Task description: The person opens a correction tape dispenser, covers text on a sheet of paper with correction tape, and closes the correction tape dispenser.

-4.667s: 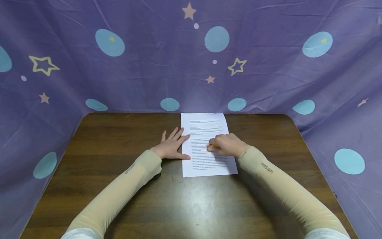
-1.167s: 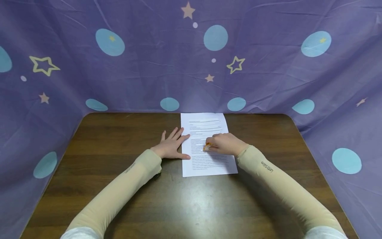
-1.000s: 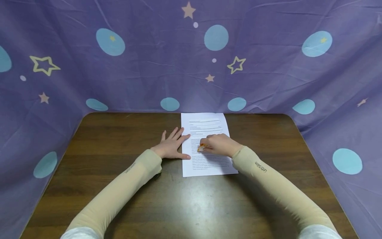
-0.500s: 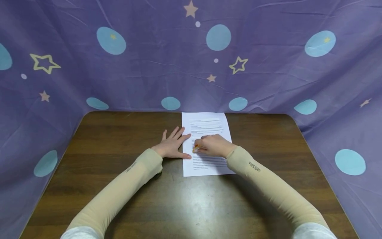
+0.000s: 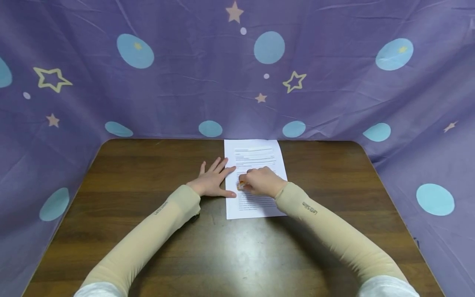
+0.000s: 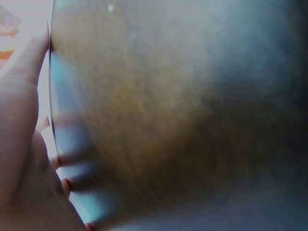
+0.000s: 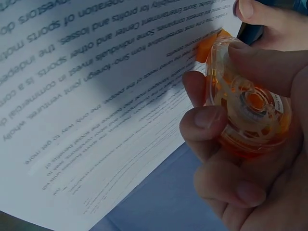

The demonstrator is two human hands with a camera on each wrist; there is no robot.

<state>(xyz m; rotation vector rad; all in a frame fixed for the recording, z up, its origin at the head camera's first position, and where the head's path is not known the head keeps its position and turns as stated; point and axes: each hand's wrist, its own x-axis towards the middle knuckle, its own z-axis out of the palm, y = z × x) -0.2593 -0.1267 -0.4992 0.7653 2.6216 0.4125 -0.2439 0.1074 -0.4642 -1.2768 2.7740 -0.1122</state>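
A printed sheet of paper [image 5: 256, 212] lies on the wooden table, its far end at the curtain. Spread flat, my left hand [image 5: 212, 182] rests across the sheet's left edge, thumb and index fingertip on the paper. My right hand [image 5: 264, 181] grips a clear and orange correction tape dispenser [image 7: 252, 103] between thumb and curled fingers. Its orange tip [image 7: 207, 48] is at the printed lines near the left margin, close to my left thumb [image 7: 246, 8]. In the left wrist view the left hand [image 6: 19, 134] shows at the side, mostly blurred.
The brown table [image 5: 156, 255] extends on both sides of the sheet and toward me. A purple curtain [image 5: 208, 90] with stars and blue dots stands behind and at both sides. Beige sleeves cover both forearms.
My right hand has slid left across the page with the correction tape dispenser, from mid-line to the left margin. The left hand and the paper have stayed put.
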